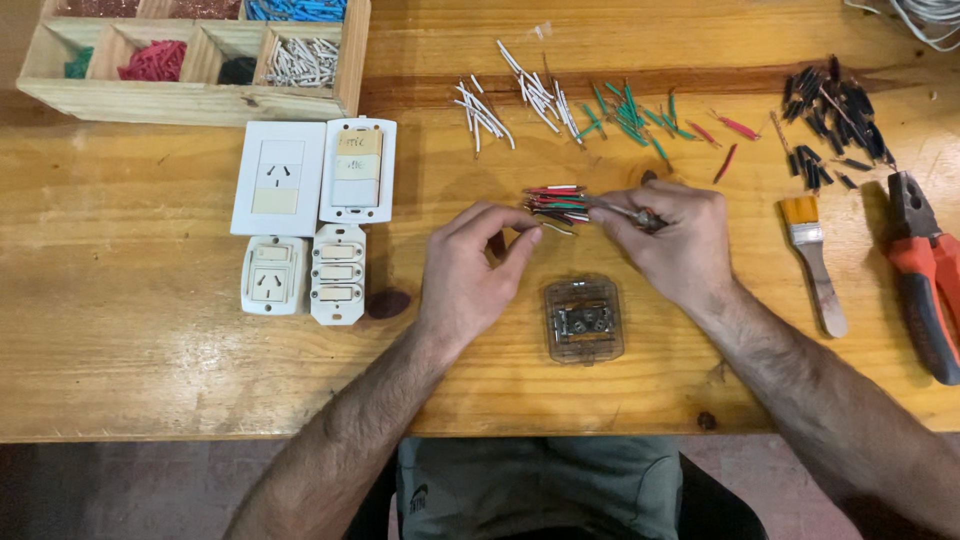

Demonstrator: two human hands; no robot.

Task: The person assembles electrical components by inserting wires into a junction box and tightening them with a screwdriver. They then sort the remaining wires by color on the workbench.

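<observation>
- left hand (468, 268) rests on the wooden surface (130, 370), thumb and index fingertips pinched together on the end of a thin white wire (556, 229).
- right hand (672, 238) closed around a small bundle of short wire pieces (556, 203), red, green, white and dark, which sticks out to the left between the two hands.
- bundle sits just above the surface, mid-frame, ends near the left fingertips.
- clear plastic module (585, 320) with metal screws inside lies just below the hands.
- loose white wire pieces (510, 100) and green wire pieces (630, 112) scattered above the hands; a few red pieces (735, 128) beside them.
- black pieces (830, 125) piled far right, with a small paintbrush (815, 262) and red-handled pliers (925, 270) below.
- white wall outlet plates (312, 215) left of the hands; wooden compartment tray (195, 55) of sorted pieces top left.
</observation>
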